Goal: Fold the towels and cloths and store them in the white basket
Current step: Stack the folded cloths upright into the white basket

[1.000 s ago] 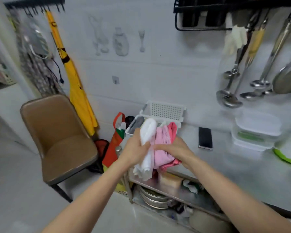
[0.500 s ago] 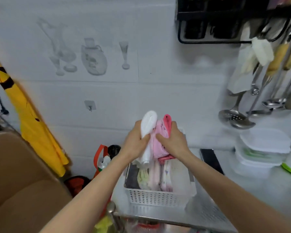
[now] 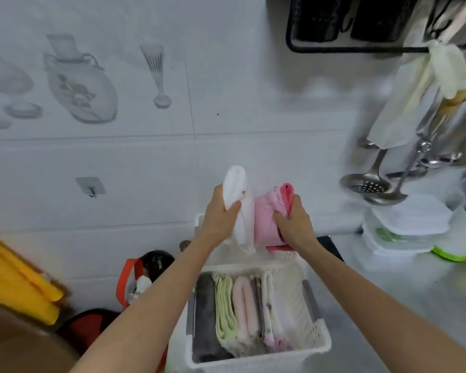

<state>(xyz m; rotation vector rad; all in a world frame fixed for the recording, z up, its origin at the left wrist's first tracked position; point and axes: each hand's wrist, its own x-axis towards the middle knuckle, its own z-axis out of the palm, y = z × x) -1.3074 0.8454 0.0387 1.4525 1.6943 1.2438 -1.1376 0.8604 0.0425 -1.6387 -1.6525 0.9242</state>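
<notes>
Both hands are raised at the centre of the frame, above the far end of the white basket (image 3: pixel 319 316). The left hand (image 3: pixel 219 216) has its grip curled around a folded white cloth (image 3: pixel 238 208), whose rounded top stands above the fingers while its loose end hangs down toward the basket. The right hand (image 3: pixel 293 222) has its grip closed on a folded pink towel (image 3: pixel 267 219) together with a deeper pink cloth (image 3: pixel 287 193) that sticks up behind it; a strip of that deeper pink also shows below the hand. The white cloth and the pink towel are just beside each other, nearly touching.

The basket sits on a metal surface (image 3: pixel 414 305) at lower centre, its perforated walls visible on the right side. Inside it, folded pieces stand on edge in a row from left to right: a grey towel (image 3: pixel 203 319), a pale green cloth (image 3: pixel 225 310), a light pink towel (image 3: pixel 244 308) and a white patterned cloth (image 3: pixel 269 316). The right part of the basket holds nothing visible.

At right, stacked white food containers (image 3: pixel 404 224) rest on the surface, and a slotted ladle (image 3: pixel 365 181) hangs from a black wall rack (image 3: pixel 347 25) at upper right. At lower left are a yellow fabric (image 3: pixel 14 278) and a red bag (image 3: pixel 129 273).
</notes>
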